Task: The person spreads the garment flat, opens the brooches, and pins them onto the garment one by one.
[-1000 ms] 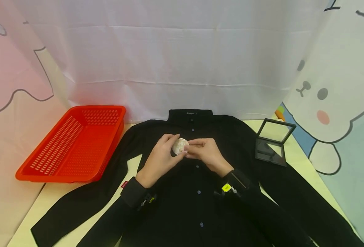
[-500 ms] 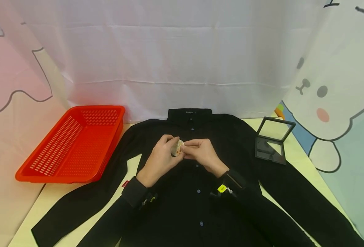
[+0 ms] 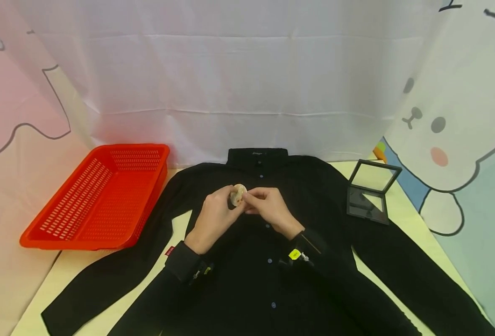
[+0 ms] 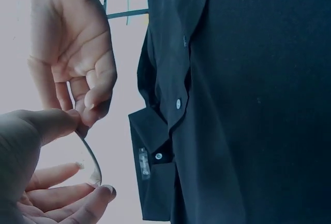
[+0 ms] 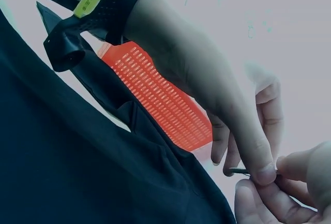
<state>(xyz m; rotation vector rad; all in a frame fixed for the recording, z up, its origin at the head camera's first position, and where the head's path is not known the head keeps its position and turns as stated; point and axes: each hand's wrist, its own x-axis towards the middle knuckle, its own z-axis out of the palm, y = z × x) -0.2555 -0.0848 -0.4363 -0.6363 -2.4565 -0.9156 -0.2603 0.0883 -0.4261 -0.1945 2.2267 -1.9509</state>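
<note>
Badge (image 3: 237,194), round in head view, edge-on at left wrist, pinched by both hands.

Round badge (image 3: 237,194) now tilted edge-on, both hands slightly higher over the shirt (image 3: 268,280).

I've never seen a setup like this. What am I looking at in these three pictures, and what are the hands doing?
No machine here: a person wears three cameras. The wide picture comes from the head, looking down at a table. The two close-ups come from cameras strapped to each wrist.

On the table lies a black shirt, spread flat and buttoned. A red basket sits to its left, and an open black case with a clear lid to its right.

Above the shirt's chest, the left hand and the right hand together pinch a small round pale disc. What it is I cannot tell.
</note>
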